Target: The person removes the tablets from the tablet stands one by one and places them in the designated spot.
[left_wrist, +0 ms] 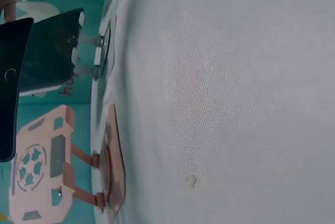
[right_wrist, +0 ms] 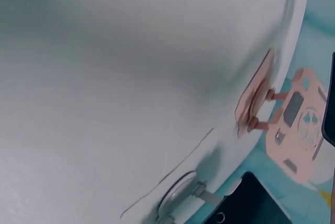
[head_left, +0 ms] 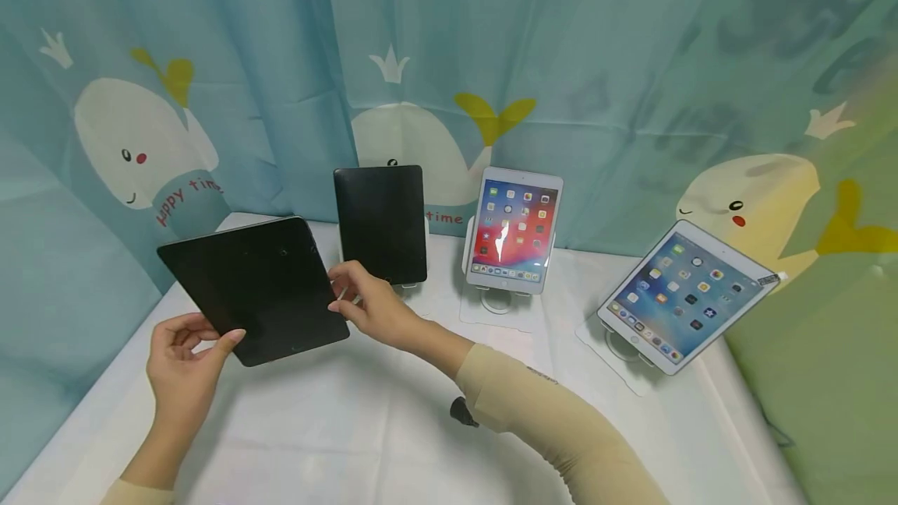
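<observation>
A tablet with a dark screen [head_left: 259,287] is held tilted above the white table, its screen toward me. My left hand [head_left: 182,357] pinches its lower left edge, thumb on the front. At the right edge, my right hand [head_left: 382,306] grips it with curled fingers; a pale sliver shows between them, too small to identify. In the left wrist view, the held tablet [left_wrist: 9,98] appears at the left edge, near a pink tablet stand [left_wrist: 44,195] with cut-outs. That pink stand [right_wrist: 298,153] also shows in the right wrist view; in the head view the held tablet hides it.
Behind my right hand, another dark tablet [head_left: 382,220] stands on a holder. Two white tablets with lit screens, one upright [head_left: 515,224] and one tilted [head_left: 691,294], rest on stands to the right. A small black object [head_left: 463,411] lies by my right forearm. A curtain [head_left: 596,37] hangs behind.
</observation>
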Demonstrator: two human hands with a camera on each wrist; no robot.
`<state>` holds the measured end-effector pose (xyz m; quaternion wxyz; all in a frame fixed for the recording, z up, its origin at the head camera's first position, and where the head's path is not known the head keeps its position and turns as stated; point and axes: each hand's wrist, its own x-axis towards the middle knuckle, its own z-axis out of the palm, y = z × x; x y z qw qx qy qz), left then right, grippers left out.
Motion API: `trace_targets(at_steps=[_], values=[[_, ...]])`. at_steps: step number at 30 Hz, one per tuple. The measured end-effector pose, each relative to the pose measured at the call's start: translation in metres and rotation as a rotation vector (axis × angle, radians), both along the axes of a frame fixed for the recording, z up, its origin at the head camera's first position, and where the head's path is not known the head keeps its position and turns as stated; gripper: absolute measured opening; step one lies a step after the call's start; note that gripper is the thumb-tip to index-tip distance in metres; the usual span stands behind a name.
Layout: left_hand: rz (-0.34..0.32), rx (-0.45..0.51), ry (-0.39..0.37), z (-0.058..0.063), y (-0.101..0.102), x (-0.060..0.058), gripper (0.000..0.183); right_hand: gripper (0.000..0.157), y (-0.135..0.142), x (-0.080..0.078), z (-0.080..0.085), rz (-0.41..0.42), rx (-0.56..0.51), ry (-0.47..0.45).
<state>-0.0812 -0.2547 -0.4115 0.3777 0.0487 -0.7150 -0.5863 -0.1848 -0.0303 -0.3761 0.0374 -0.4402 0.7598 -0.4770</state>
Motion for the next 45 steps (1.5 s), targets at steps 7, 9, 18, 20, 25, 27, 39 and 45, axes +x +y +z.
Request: trace_targets(at_steps=[7,9,18,20,25,27,39,45], values=[[0.044,-0.126,-0.158,0.010,0.006,0.011,0.060,0.035,0.012,0.019,-0.002,-0.028,-0.058,-0.096],[0.032,-0.131,-0.190,0.014,0.008,0.014,0.059,0.035,0.015,0.024,-0.003,-0.040,-0.082,-0.152],[-0.110,-0.214,-0.268,0.014,0.006,0.020,0.054,0.036,0.024,0.046,-0.013,-0.152,-0.147,-0.495],[-0.143,-0.227,-0.280,0.010,0.005,0.022,0.054,0.037,0.026,0.050,-0.017,-0.163,-0.151,-0.545],[-0.231,-0.240,-0.280,0.004,0.006,0.023,0.048,0.037,0.032,0.058,-0.026,-0.163,-0.201,-0.683],[-0.269,-0.237,-0.285,0.002,0.007,0.023,0.045,0.037,0.034,0.061,-0.028,-0.163,-0.230,-0.740],[-0.362,-0.257,-0.532,-0.011,0.006,0.026,0.041,0.040,0.035,0.080,-0.052,-0.258,-0.277,-0.965],[-0.431,-0.227,-0.679,-0.014,0.007,0.026,0.049,0.044,0.037,0.085,-0.062,-0.278,-0.269,-1.029]])
